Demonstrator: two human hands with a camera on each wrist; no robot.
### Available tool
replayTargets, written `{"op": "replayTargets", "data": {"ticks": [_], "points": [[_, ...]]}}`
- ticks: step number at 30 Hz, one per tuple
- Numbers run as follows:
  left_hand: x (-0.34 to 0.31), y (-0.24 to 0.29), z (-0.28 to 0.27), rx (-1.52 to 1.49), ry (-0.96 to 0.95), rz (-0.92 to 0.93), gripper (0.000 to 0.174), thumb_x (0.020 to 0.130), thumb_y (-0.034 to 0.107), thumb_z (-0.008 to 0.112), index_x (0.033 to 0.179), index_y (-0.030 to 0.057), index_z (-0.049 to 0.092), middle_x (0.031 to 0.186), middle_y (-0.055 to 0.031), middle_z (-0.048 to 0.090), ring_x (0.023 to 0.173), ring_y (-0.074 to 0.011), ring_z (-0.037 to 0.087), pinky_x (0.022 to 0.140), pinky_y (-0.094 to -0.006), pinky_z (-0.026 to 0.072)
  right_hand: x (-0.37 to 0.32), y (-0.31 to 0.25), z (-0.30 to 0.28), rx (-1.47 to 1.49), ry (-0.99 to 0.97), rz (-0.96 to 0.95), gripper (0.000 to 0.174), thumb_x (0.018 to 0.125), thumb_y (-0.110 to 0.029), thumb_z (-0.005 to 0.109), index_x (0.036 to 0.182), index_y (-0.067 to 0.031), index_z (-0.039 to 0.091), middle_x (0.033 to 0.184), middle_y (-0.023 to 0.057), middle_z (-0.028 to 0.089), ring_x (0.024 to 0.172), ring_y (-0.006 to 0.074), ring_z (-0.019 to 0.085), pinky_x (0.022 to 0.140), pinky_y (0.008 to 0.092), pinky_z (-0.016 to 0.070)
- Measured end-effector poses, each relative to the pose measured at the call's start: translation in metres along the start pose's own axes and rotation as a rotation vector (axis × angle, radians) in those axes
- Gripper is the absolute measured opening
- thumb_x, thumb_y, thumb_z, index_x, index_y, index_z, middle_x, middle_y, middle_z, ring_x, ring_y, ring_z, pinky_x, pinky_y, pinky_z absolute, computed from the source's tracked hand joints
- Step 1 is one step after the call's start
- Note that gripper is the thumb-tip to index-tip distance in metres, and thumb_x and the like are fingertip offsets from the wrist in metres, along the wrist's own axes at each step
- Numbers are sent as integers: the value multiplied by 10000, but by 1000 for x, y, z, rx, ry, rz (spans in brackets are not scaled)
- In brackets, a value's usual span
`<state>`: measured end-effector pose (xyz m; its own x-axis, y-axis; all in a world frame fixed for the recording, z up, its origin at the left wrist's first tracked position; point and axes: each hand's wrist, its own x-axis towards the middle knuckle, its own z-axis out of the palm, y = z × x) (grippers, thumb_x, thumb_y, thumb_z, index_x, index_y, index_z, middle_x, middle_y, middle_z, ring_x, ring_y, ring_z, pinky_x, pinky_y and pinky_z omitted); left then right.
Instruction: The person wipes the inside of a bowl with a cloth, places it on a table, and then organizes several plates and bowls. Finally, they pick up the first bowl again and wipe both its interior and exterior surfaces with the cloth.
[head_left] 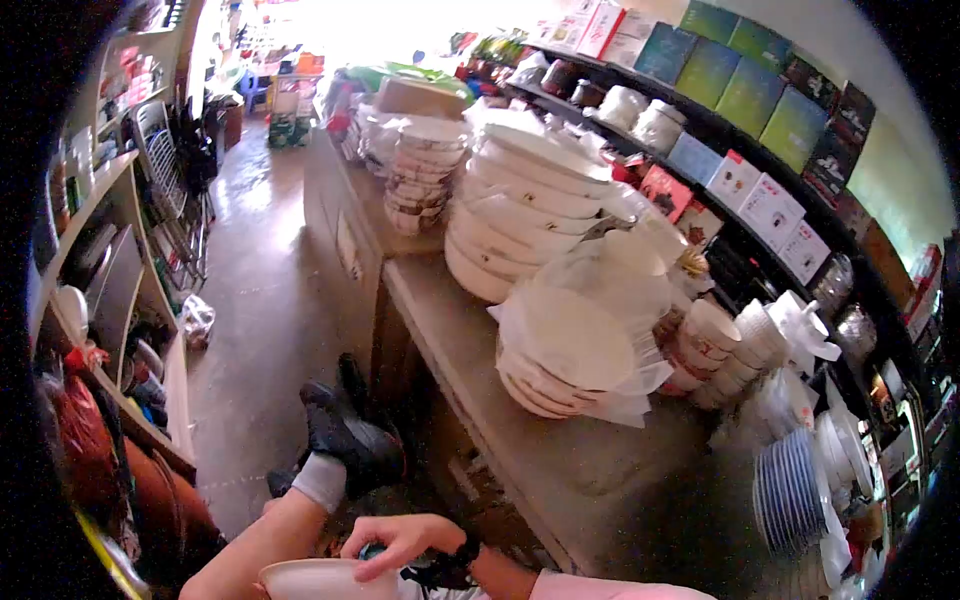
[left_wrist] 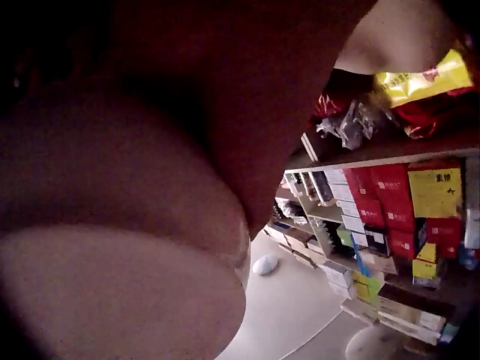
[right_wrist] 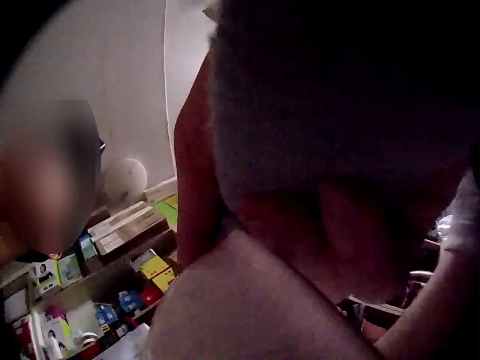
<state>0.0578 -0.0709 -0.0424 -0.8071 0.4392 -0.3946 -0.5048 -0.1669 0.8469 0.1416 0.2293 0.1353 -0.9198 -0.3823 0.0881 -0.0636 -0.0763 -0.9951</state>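
A white bowl sits low in the head view, over the person's lap and partly cut off by the frame. My right hand has its fingers bent at the bowl's near rim and grips it there. A small dark teal patch shows between thumb and fingers. Around that wrist runs a black strap. In the left wrist view, my left hand is a dark shape reaching down to the bowl's pale side, holding its edge; its fingertips are hidden. The right wrist view shows dim fingers beneath a dark rounded surface.
Stacked white bowls, larger stacked pots and blue-rimmed plates crowd the counter at the right. Boxed goods line the wall shelves. A bent leg and dark shoe are by the aisle floor.
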Motion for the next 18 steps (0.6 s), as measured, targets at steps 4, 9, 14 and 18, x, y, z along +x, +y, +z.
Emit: {"op": "replayTargets", "data": {"ticks": [4,9,14,18], "points": [[6,-18,-23,59,-76,23,580,1099,506,328,1463,70,442,1290,-94,606,1102,-197,603,949,-333,531,-4,-32,27,-25,1,2,392,928,-332,746,1067,33,702,927,54,702,868,134,630,805,301,497],[20,-36,-42,79,-173,43,538,1120,463,302,1479,83,428,1280,-87,609,1081,-186,608,936,-325,539,-11,-37,37,-14,-134,288,398,961,-333,731,1321,-173,676,1354,-20,609,772,164,630,669,467,510],[14,-3,-25,80,-189,49,519,1116,447,327,1466,79,435,1295,-97,605,1101,-202,607,952,-345,531,-24,12,59,-126,297,225,502,898,-377,790,1239,-25,683,1158,82,660,1144,188,588,1013,316,446],[14,23,-13,39,-223,91,505,1112,434,346,1457,76,441,1306,-105,601,1117,-215,606,965,-361,525,-36,28,62,-121,466,340,543,908,-373,785,1329,-67,629,1320,82,541,1288,194,481,1128,343,342]]}}
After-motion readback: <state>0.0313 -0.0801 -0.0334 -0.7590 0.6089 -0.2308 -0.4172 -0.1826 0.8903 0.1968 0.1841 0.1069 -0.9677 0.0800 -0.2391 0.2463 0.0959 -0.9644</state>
